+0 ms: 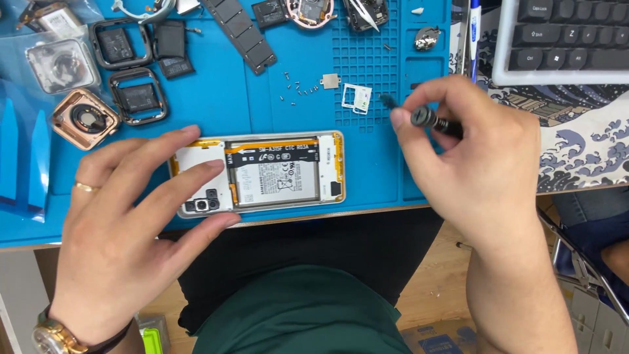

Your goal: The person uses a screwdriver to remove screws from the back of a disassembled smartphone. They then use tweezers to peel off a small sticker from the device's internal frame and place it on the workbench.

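Phone: we see the opened phone (257, 176) lying flat on the blue mat (216, 98), back cover off, battery showing, near the worktop's front edge.
Left hand: our left hand (124, 229) rests fingers on the phone's camera end, grip spread flat, clamped on nothing.
Right hand: our right hand (478, 164) sits just right of the phone, grip closed on a small black screwdriver (429, 119); tip probably points left, partly blurred.
Screws: loose screws (293, 86) lie behind the phone.
Tray: white card tray (357, 98) sits behind the phone's right end.

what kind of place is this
Most likely an electronics repair bench: an opened phone with its battery exposed lies on a blue repair mat, beside dismantled watch cases and loose tiny screws.
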